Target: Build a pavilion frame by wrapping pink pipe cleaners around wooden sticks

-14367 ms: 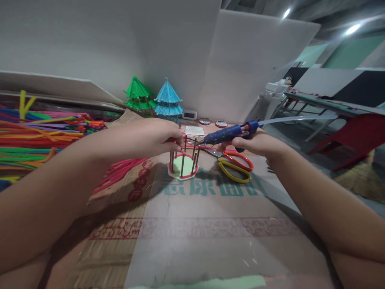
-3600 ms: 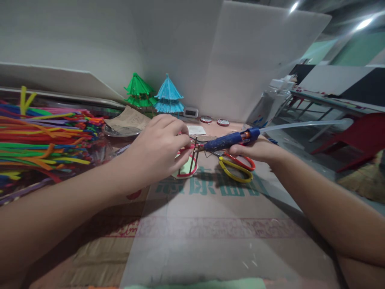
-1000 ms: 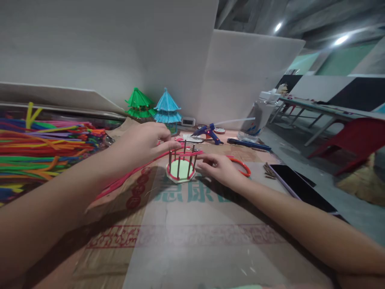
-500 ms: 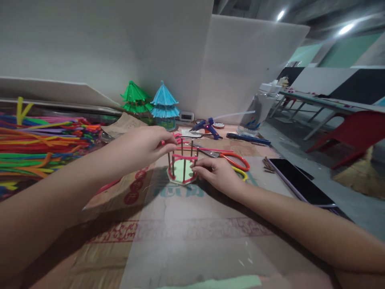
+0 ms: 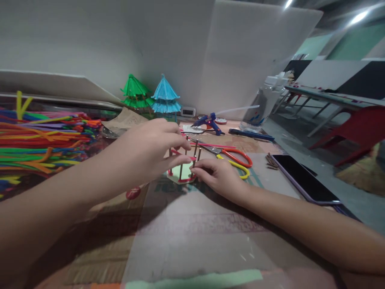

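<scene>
A small model point(image 5: 185, 168) stands on the cardboard mat: a pale green base with a red rim and several thin brown upright sticks. My left hand point(image 5: 152, 150) reaches over it from the left, its fingers pinched on a pink pipe cleaner point(image 5: 210, 145) that runs round the sticks. At the base's right edge my right hand point(image 5: 218, 176) rests on the mat, fingertips closed on the rim and a stick.
Red and yellow scissors point(image 5: 234, 158) lie just right of the model. A blue glue gun point(image 5: 207, 121) stands behind, near green point(image 5: 134, 92) and blue point(image 5: 165, 96) pagoda models. Piled pipe cleaners point(image 5: 39, 140) fill the left; a phone point(image 5: 303, 178) lies at the right.
The glue gun left my right hand and now stands at the back. My right hand came to the model's base, while my left hand carries the pink pipe cleaner round the sticks.
</scene>
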Motion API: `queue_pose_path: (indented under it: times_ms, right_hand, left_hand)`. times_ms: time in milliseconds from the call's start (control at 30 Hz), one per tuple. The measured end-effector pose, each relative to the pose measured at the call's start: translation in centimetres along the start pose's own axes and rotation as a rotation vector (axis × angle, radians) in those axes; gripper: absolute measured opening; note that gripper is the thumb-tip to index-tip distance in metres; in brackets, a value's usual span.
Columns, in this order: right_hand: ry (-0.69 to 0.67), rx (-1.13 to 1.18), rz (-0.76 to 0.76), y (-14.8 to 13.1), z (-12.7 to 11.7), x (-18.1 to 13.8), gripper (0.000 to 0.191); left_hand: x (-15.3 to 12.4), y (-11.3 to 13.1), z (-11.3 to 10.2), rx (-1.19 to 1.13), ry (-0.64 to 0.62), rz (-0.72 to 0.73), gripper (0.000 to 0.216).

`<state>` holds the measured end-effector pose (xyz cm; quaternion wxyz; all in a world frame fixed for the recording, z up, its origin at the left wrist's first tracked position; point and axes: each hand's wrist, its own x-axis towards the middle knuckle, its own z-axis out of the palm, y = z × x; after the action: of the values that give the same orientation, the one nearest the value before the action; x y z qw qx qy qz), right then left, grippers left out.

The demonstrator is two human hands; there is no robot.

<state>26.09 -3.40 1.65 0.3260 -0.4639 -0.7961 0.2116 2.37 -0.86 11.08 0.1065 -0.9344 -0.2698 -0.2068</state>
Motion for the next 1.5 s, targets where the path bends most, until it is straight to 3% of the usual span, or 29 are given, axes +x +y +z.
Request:
queue_pose_path:
  times_ms: [433,1500]
  right_hand:
    - [-0.018,-0.069,-0.029,-0.1,0.1,-0.1,0.014]
    - [-0.025,-0.032,-0.036,0.1,0.1,0.0,0.014]
  left_hand:
    - [-0.1,0.7,2.2,0.114,0.064,0.078,0.034]
    - [-0.1,0.6,2.4,0.087,0.027,0.085,0.032]
